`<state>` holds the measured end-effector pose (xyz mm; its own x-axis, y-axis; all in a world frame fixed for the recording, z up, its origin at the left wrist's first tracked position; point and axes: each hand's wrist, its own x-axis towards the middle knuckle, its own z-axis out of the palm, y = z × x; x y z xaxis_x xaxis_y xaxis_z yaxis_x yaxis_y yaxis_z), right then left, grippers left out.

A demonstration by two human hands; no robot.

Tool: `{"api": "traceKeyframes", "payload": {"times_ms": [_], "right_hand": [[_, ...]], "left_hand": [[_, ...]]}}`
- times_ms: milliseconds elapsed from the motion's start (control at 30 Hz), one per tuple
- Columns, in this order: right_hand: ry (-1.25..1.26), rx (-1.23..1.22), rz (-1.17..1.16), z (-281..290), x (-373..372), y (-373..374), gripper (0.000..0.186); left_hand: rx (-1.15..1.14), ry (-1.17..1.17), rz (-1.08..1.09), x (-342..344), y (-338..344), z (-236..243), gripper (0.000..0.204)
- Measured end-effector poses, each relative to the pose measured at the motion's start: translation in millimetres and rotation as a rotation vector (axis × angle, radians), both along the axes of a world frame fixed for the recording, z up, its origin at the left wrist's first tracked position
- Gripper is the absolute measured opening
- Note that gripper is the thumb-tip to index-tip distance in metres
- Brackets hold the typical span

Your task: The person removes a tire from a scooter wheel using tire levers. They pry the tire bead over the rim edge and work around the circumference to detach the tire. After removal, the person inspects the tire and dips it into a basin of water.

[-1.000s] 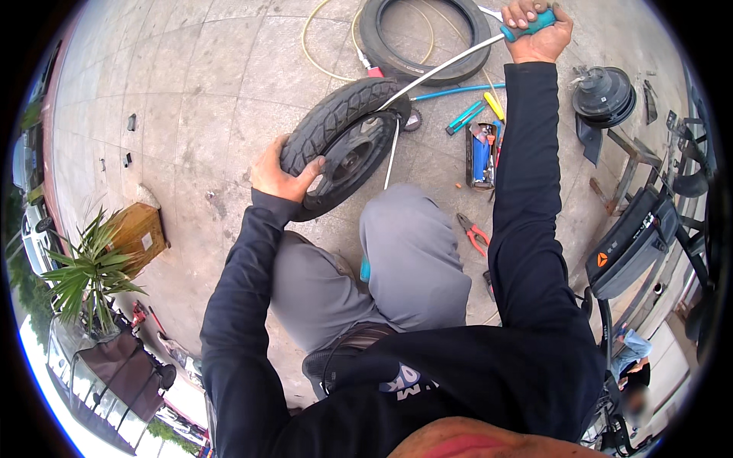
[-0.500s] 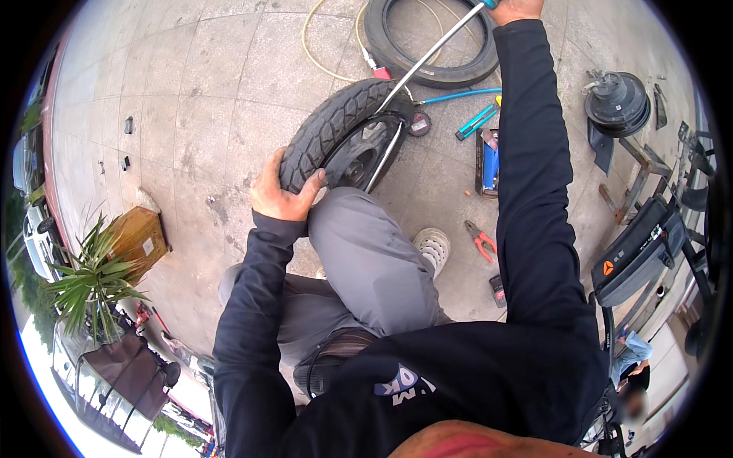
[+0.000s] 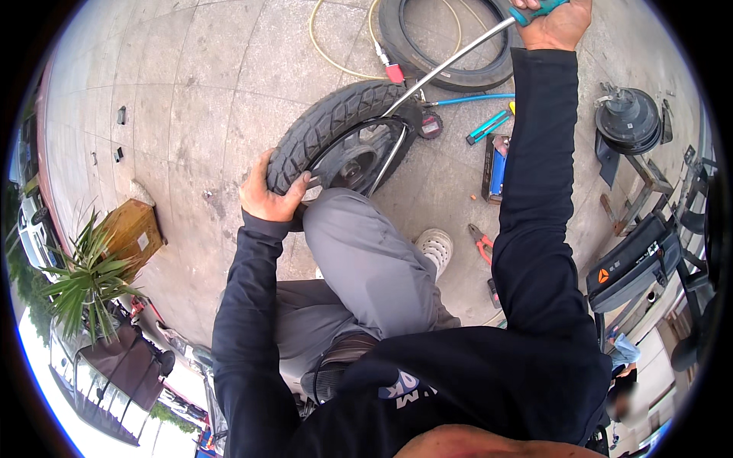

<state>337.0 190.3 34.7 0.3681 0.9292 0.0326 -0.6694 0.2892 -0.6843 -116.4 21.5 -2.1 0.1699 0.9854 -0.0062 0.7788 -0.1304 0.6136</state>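
A black treaded tyre (image 3: 317, 126) on a dark wheel rim (image 3: 355, 164) stands tilted on the floor against my raised knee. My left hand (image 3: 267, 191) clasps the tyre's near left side, thumb on the sidewall and fingers round the tread. High at the right, my right hand (image 3: 557, 27) is closed on the teal handle of a long metal tyre lever (image 3: 462, 53). The lever's far tip goes in between tyre bead and rim at the wheel's upper right. A second metal bar (image 3: 390, 159) lies across the rim's right side, its lower end hidden by my knee.
Beyond the wheel lies a loose tyre (image 3: 393, 46) with a pale hose (image 3: 313, 38). A round gauge (image 3: 431, 125), a teal cutter (image 3: 489, 127), a tool box (image 3: 496, 172) and red-handled pliers (image 3: 482, 246) lie to the right. A motor hub (image 3: 628, 120) sits farther right.
My right hand has come nearer and to the right, swinging the lever's handle with it. My left hand still holds the tyre, slightly farther left in view.
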Motion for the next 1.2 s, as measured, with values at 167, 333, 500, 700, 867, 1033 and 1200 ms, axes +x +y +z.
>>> {"api": "traceKeyframes", "payload": {"times_ms": [167,333,500,700,867,1033,1200], "right_hand": [[-0.134,0.252,0.17,23.1,-30.9,-66.8,0.034],[-0.149,0.317,0.004,28.7,-82.8,-111.2,0.033],[-0.33,0.273,-0.002,28.0,-118.4,-148.9,0.026],[-0.611,0.202,0.039,39.2,-193.2,-238.7,0.026],[-0.876,0.207,0.269,49.2,-244.3,-283.7,0.026],[-1.092,0.156,0.516,52.9,-302.1,-315.3,0.031],[-1.263,0.098,0.642,59.2,-339.8,-316.0,0.027]], "left_hand": [[-0.063,-0.034,0.091,-16.0,5.4,-7.8,0.064],[-0.107,-0.022,0.203,-26.8,9.4,-23.1,0.072],[-0.156,0.017,0.259,-66.9,22.0,-59.5,0.08],[-0.219,0.013,0.253,-100.3,28.4,-94.1,0.091],[-0.257,0.039,0.3,-114.8,39.3,-119.5,0.097],[-0.316,-0.041,0.265,-111.1,47.2,-110.9,0.098],[-0.299,-0.062,0.303,-127.0,37.2,-141.2,0.103]]}}
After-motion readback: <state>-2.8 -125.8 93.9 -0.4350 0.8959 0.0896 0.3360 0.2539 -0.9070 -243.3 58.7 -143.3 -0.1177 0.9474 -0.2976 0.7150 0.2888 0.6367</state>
